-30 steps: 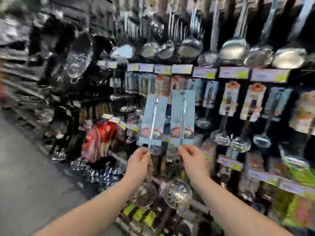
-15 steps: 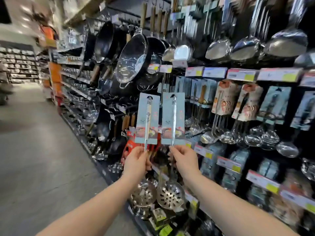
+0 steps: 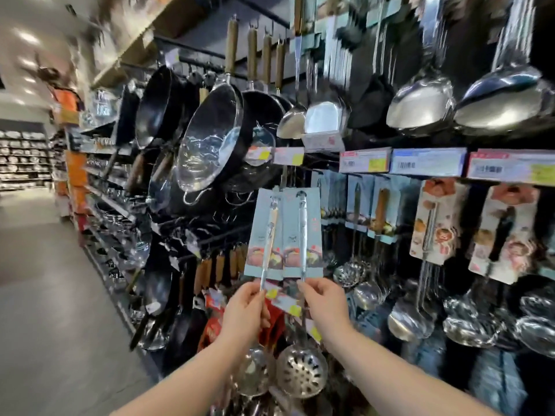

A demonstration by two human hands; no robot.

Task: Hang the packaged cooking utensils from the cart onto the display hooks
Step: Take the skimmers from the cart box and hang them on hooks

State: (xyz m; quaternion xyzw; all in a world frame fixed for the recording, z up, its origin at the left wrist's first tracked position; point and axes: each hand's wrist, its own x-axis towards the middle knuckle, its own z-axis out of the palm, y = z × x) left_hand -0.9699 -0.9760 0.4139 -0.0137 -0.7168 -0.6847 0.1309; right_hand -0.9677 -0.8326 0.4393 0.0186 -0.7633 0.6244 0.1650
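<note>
I hold two packaged steel skimmers upright in front of the display wall. My left hand pinches the handle of the left skimmer just under its pale blue card. My right hand pinches the right skimmer the same way. The two cards touch side by side, their tops near a dark display hook below the price-label rail. Both perforated bowls hang below my wrists. The cart is out of view.
Black woks and pans hang to the left of the cards. Steel ladles and spatulas hang above the price-label rail. More carded utensils fill the hooks to the right. The aisle floor runs along the left.
The view has swung left and closer to the wall. Both skimmers have risen toward the label rail, and their cards now touch instead of standing slightly apart.
</note>
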